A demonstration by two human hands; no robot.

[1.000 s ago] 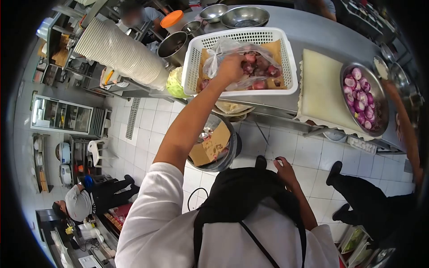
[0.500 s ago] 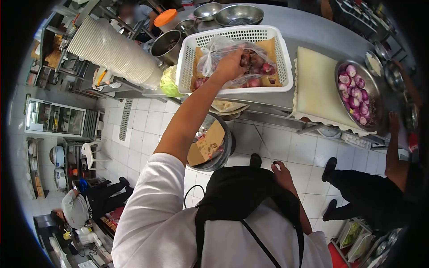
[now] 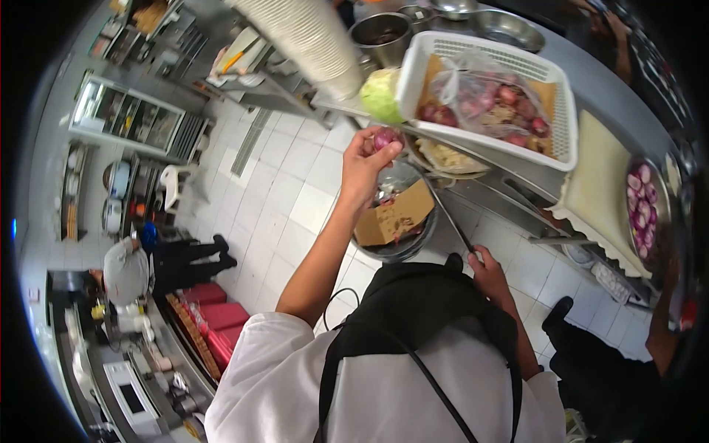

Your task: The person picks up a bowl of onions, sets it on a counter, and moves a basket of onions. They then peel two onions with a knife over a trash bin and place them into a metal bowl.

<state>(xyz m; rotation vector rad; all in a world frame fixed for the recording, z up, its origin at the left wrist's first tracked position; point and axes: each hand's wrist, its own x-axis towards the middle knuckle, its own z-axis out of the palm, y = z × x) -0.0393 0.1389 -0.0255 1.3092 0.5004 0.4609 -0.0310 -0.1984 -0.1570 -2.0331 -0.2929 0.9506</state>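
A red onion (image 3: 385,138) is gripped by the fingers of my left hand (image 3: 368,162), in the air left of the white basket (image 3: 413,81). Inside that basket a clear plastic bag (image 3: 473,88) lies among more red onions. My right hand (image 3: 489,275) is wrapped round the handle of a long knife (image 3: 449,214), whose blade points up and to the left. Below my left hand, a dark bin (image 3: 399,255) on the floor holds a piece of brown cardboard (image 3: 396,214).
Beside the basket is a green cabbage (image 3: 381,97). A white cutting board (image 3: 602,166) and a metal bowl of peeled onions (image 3: 642,207) are at the right. One person (image 3: 133,269) is at the left, another (image 3: 605,362) at the lower right. Stacked containers (image 3: 306,40) lean above.
My left hand has come out of the basket with a red onion and moved over the floor side. The knife in my right hand is raised more into view. The whole view has turned.
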